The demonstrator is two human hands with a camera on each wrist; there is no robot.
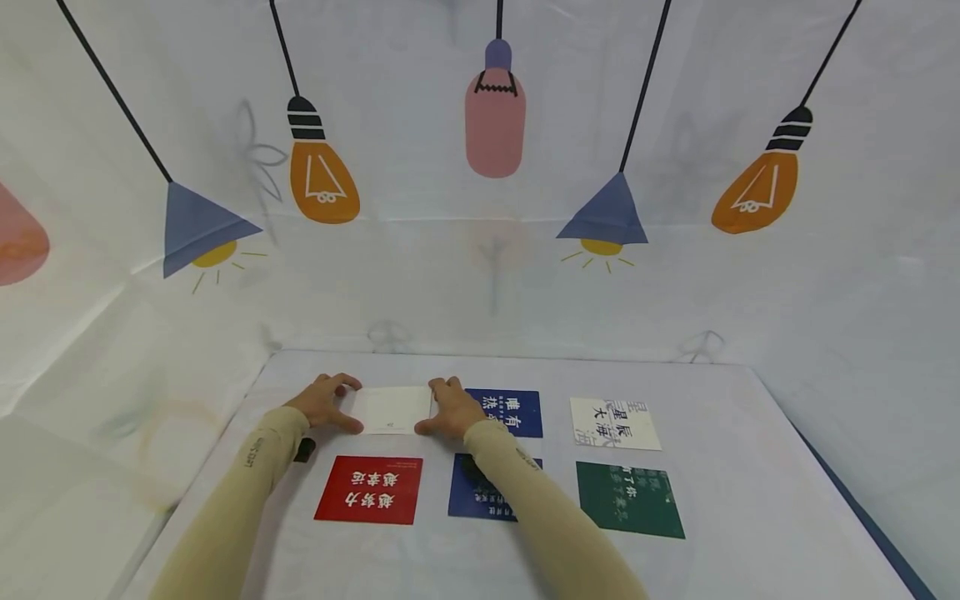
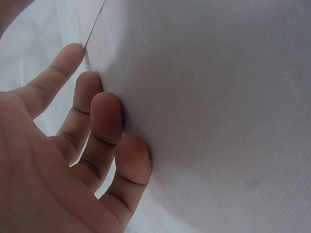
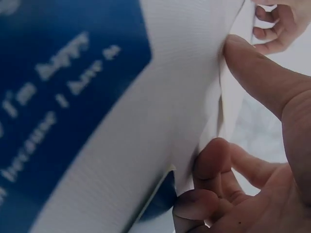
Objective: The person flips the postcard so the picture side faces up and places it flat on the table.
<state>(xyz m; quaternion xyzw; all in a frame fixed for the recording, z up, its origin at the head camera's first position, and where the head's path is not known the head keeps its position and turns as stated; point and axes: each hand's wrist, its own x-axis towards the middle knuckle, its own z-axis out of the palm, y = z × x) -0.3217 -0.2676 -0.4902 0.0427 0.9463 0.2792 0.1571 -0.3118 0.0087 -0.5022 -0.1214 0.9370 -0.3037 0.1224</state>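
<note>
A white card (image 1: pixel 392 409) lies on the far left part of the table, between two hands. At its left edge is my left hand (image 1: pixel 324 404), thumb by the near corner and fingers by the far one. The left fingertips (image 2: pixel 107 116) rest on the white cloth in the left wrist view, one of them right at a thin card edge. My right hand (image 1: pixel 452 408) spans the card's right edge in the same manner. Its thumb (image 3: pixel 257 73) touches the card's edge in the right wrist view. Close beside this hand lies a blue card (image 1: pixel 517 410), partly covered.
Nearer on the table are a red card (image 1: pixel 367 490), another blue card (image 1: pixel 480 492) partly under the right sleeve, and a green card (image 1: pixel 630 500). A cream card (image 1: pixel 615 423) lies to the right. A small black object (image 1: pixel 304 450) sits by the left wrist. White curtains surround the table.
</note>
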